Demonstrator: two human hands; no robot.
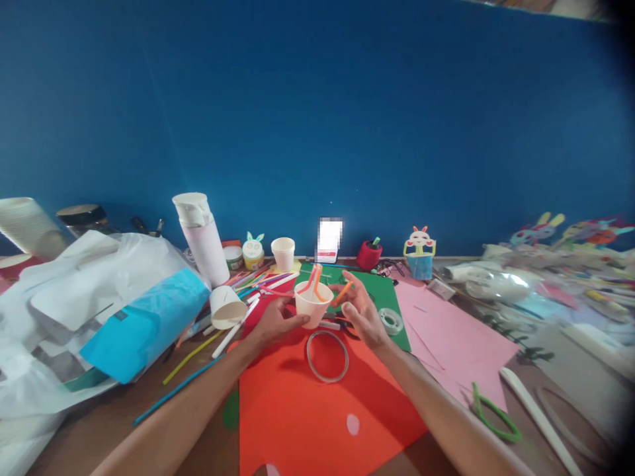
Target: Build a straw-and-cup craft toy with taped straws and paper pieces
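Blue wall [317,119] behind; grey ring [327,381], tape roll [390,330] near; left hand [278,322] pinching paper cup [310,316], right hand [366,318] spread beside it

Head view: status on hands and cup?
Left hand gripping white cup. Right hand at orange strip; grip unclear. More strips inside cup. Nearby, ring on red paper.

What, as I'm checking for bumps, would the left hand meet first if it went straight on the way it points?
The white cup that the left hand appears to hold; beyond it, probably the right hand, though depth is unclear.
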